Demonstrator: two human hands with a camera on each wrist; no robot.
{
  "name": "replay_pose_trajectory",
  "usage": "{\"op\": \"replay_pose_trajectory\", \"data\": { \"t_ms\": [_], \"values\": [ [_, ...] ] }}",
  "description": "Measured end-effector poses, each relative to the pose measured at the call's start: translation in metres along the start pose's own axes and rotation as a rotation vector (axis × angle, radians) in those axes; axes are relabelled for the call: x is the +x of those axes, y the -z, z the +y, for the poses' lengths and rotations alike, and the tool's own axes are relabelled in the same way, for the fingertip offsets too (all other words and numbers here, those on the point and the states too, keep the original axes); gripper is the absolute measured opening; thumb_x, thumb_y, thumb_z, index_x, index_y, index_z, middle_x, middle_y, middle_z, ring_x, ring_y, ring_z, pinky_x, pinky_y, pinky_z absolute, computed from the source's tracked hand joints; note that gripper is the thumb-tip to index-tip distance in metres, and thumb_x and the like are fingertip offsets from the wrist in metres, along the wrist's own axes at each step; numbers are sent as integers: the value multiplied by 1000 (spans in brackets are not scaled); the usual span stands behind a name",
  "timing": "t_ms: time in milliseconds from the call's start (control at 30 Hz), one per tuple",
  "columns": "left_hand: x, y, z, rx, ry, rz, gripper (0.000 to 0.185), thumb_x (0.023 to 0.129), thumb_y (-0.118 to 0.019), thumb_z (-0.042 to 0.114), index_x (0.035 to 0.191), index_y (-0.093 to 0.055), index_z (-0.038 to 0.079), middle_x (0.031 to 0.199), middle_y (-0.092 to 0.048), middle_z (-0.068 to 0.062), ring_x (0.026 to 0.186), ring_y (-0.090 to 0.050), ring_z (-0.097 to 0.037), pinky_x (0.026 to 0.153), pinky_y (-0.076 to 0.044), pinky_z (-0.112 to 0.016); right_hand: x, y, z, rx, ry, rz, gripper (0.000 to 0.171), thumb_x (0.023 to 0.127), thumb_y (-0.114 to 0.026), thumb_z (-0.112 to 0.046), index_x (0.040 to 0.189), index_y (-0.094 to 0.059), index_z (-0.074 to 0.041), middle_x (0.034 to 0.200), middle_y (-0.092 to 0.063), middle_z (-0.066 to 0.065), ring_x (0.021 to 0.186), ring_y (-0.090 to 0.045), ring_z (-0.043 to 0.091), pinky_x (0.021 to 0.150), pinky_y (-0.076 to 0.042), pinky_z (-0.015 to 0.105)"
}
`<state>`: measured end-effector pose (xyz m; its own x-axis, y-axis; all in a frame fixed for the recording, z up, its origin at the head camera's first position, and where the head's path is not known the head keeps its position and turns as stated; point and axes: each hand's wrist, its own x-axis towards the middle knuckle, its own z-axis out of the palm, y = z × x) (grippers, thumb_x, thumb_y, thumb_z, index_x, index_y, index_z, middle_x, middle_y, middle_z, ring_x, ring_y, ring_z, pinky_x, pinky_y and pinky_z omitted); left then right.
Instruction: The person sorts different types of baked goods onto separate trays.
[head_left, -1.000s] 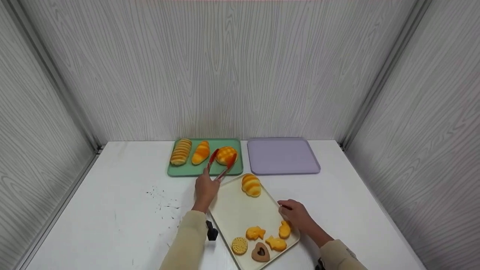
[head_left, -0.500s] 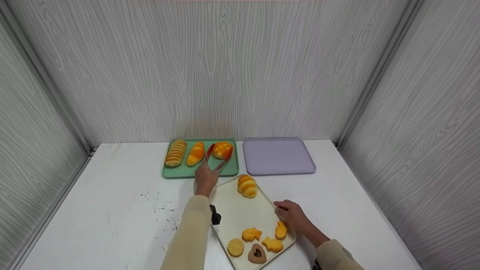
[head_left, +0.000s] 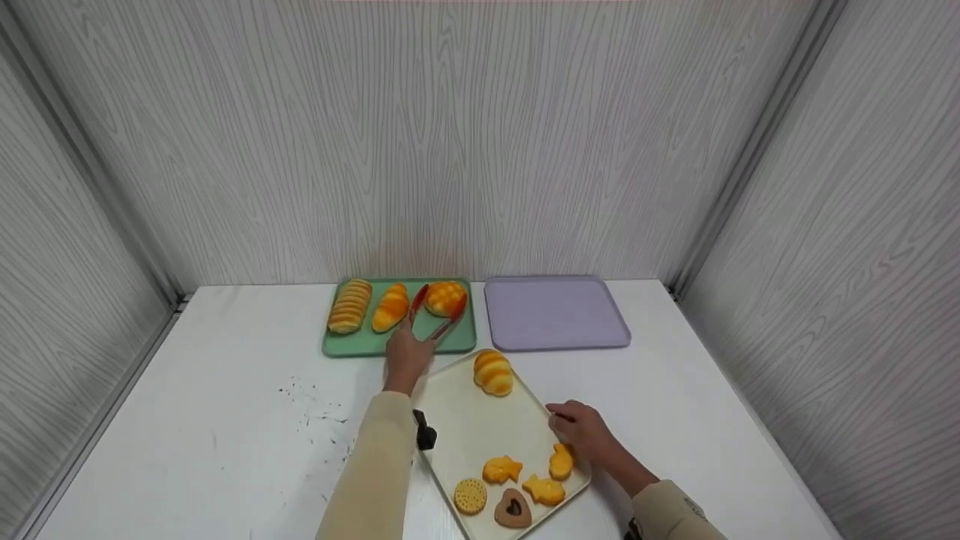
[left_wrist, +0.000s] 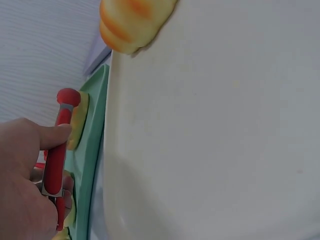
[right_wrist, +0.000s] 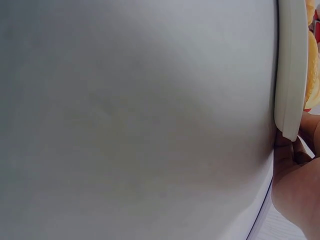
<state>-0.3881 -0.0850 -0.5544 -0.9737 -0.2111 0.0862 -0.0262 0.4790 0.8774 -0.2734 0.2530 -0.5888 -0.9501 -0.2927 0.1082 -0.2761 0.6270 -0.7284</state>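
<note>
We note the left hand [head_left: 406,358] gripping red tongs [head_left: 435,311] whose tips straddle the round bun [head_left: 444,298] on the green tray [head_left: 341,345], right hand [head_left: 581,430] pinching the cream tray [head_left: 472,427] edge.

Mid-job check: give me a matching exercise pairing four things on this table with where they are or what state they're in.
Things:
1. red tongs
2. round checkered bun
3. purple tray
4. heart-shaped cookie

Places or states:
A. on the near end of the cream tray
B. gripped in the left hand
C. nothing on it
D. on the green tray, between the tong tips

Pairs: 1-B, 2-D, 3-C, 4-A
</note>
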Motion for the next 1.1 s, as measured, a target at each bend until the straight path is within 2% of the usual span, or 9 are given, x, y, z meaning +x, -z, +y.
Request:
{"op": "replay_pose_trajectory", "data": {
  "t_ms": [333,567,767,1000,1100],
  "values": [
    [-5,13,-4,8,-15,-42,79,93,-68,13,158,-26,-1,155,-43,-24,140,-43,-40,117,-34,-52,2,0,-3,7,13,-6,30,99,-62,-9,127,-70,-2,104,-70,9,97,-63,22,89,-53,36],
    [-19,22,-3,-2,-50,-77,83,92,-71,16,159,-25,2,160,-36,-20,146,-35,-38,119,-31,-52,0,0,-3,20,-24,-18,31,100,-61,-12,129,-68,-3,106,-69,8,97,-61,20,90,-52,36],
    [-46,29,1,-29,-78,-99,86,89,-76,18,158,-28,3,157,-40,-21,144,-38,-40,116,-34,-54,-1,0,-5,35,-43,-16,32,101,-59,-13,130,-68,-2,108,-68,9,100,-60,21,93,-51,42],
    [-90,36,6,-3,-98,-110,84,88,-77,17,157,-32,4,152,-46,-24,141,-43,-41,115,-35,-56,0,0,-3,39,-51,-27,32,100,-61,-13,130,-67,-3,108,-69,9,96,-59,19,90,-52,36],
    [-108,38,6,14,-88,-118,83,87,-77,17,157,-34,4,150,-48,-24,139,-45,-42,113,-37,-57,0,0,-3,46,-56,-23,32,100,-61,-13,130,-68,-3,108,-69,9,96,-59,19,90,-52,38]
  ]
}}
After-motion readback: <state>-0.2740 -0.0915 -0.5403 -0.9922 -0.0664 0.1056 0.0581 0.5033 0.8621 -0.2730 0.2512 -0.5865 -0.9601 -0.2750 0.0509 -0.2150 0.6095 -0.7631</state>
